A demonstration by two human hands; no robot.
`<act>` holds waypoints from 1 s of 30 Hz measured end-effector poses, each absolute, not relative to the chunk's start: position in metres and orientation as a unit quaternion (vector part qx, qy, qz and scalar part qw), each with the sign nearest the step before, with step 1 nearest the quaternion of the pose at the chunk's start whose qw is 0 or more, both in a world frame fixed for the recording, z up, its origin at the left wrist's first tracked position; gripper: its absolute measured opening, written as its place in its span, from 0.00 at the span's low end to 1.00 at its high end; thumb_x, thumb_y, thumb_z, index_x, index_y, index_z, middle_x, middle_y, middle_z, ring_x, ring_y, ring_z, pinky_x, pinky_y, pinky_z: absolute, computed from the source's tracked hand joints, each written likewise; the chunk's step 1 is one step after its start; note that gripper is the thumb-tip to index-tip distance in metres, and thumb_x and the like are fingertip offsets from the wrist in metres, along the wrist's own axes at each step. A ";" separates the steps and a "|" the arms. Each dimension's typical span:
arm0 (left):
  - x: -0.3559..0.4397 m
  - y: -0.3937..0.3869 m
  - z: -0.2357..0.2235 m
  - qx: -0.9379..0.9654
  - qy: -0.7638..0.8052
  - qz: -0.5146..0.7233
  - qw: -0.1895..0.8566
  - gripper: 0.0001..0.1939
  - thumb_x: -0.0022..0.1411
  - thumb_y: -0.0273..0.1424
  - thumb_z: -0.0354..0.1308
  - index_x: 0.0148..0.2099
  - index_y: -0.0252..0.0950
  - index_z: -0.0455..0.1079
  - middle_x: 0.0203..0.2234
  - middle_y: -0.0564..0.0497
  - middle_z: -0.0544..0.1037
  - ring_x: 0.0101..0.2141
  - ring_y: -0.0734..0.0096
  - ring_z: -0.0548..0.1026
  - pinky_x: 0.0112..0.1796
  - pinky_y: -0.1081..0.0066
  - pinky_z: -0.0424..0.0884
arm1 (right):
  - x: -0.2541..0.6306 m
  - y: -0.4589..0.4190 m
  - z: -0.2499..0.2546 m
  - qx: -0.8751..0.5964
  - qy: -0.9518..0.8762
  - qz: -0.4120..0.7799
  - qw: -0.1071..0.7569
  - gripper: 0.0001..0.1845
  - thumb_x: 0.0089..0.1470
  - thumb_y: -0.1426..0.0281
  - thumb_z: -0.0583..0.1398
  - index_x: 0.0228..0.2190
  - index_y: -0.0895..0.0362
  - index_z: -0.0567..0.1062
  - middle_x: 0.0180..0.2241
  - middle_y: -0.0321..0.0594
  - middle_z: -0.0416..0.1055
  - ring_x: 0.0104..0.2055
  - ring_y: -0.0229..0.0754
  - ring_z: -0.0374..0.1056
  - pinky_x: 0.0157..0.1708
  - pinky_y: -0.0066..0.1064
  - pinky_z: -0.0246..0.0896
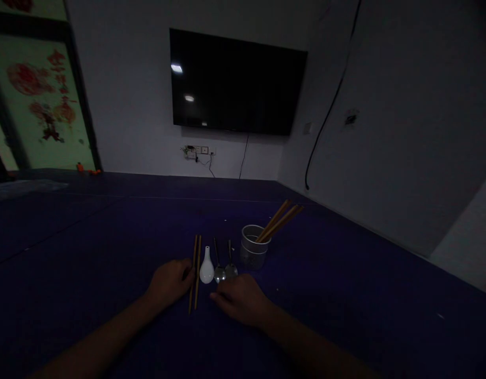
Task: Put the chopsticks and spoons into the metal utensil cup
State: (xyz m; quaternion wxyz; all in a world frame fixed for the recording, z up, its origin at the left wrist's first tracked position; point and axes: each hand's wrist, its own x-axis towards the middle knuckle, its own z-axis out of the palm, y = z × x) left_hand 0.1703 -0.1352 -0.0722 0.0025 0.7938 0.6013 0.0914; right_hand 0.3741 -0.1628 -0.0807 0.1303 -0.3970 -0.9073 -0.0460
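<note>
My left hand (171, 282) rests on the dark blue surface, loosely curled, its fingertips at the left one of two wooden chopsticks (198, 273). It seems to touch that chopstick without wrapping round it. A white soup spoon (206, 270) lies just right of the pair, bowl toward me. Beside it are two metal spoons, one (220, 273) in the middle and one (231, 270) on the right. My right hand (243, 299) lies curled just below the metal spoons, nothing visible in its fingers. A metal cup (253, 252) stands upright behind it, holding several chopsticks (280, 221) that lean right.
The dark blue floor (109, 237) stretches to the walls. A black television (239, 84) hangs ahead above wall sockets (199, 151). A black cable (325, 118) runs down the right wall. Small orange objects (80, 167) lie by the decorated door (49, 105) at far left. The room is dim.
</note>
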 end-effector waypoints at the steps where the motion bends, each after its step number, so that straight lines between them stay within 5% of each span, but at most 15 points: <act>1: 0.170 -0.135 -0.072 0.794 0.601 0.092 0.003 0.15 0.63 0.35 0.41 0.33 0.37 0.68 0.27 0.49 0.77 0.30 0.66 0.75 0.29 0.72 0.62 | 0.374 -0.163 -0.080 -0.397 -0.907 -0.044 0.131 0.17 0.59 0.63 0.51 0.27 0.57 0.74 0.26 0.39 0.75 0.28 0.38 0.69 0.24 0.27 0.50; 13: 0.172 -0.138 -0.067 0.789 0.605 0.105 0.020 0.17 0.61 0.42 0.43 0.31 0.37 0.66 0.26 0.50 0.76 0.28 0.67 0.74 0.27 0.73 0.61 | 0.374 -0.162 -0.082 -0.399 -0.907 -0.037 0.127 0.17 0.59 0.62 0.52 0.27 0.57 0.75 0.27 0.38 0.75 0.29 0.38 0.69 0.25 0.26 0.50; 30: 0.174 -0.142 -0.064 0.786 0.612 0.091 0.014 0.15 0.61 0.38 0.44 0.32 0.37 0.68 0.27 0.49 0.77 0.29 0.66 0.75 0.30 0.72 0.63 | 0.374 -0.162 -0.082 -0.391 -0.910 -0.054 0.129 0.18 0.60 0.63 0.51 0.26 0.58 0.74 0.27 0.38 0.75 0.28 0.38 0.69 0.24 0.27 0.49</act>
